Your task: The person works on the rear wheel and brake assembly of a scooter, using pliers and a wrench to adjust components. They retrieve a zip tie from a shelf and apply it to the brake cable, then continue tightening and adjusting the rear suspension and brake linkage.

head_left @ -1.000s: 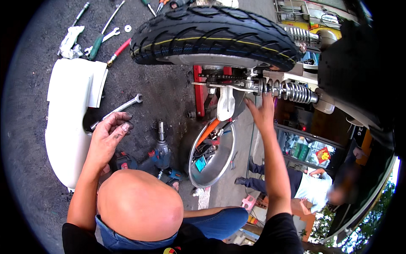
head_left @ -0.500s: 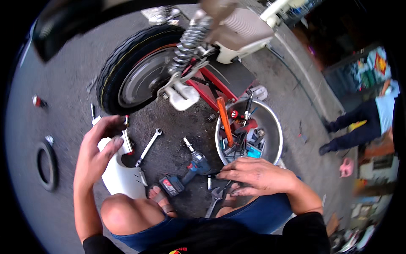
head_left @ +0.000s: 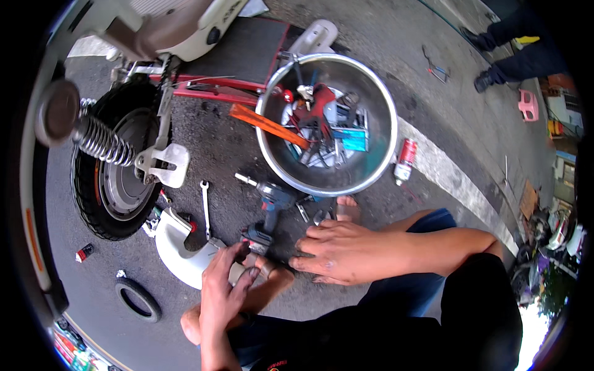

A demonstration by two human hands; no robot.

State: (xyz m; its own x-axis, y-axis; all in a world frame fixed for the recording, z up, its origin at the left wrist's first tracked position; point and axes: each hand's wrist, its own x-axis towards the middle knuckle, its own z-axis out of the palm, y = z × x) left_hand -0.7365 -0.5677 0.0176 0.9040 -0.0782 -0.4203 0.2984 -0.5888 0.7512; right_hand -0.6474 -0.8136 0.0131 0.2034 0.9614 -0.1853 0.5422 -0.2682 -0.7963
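Observation:
My left hand hovers beside the white curved panel, fingers curved and apart from the thumb, apparently empty. My right hand reaches inward with fingers spread and loosely bent, holding nothing visible. Just beyond my hands lies a blue cordless impact driver with a socket fitted; its battery end is close to both hands. A combination wrench lies beside the panel. Farther forward, a steel bowl holds several tools, with an orange bar across its rim.
A scooter's rear wheel, shock and red stand occupy the upper left. A spray can lies beside the bowl. A loose tyre is at lower left, a pink stool at right. Another person's legs stand upper right.
The view has swung rightward and down, shifting bowl and driver upward in frame. My right hand has dropped from the suspension toward my lap; my left hand has also moved inward.

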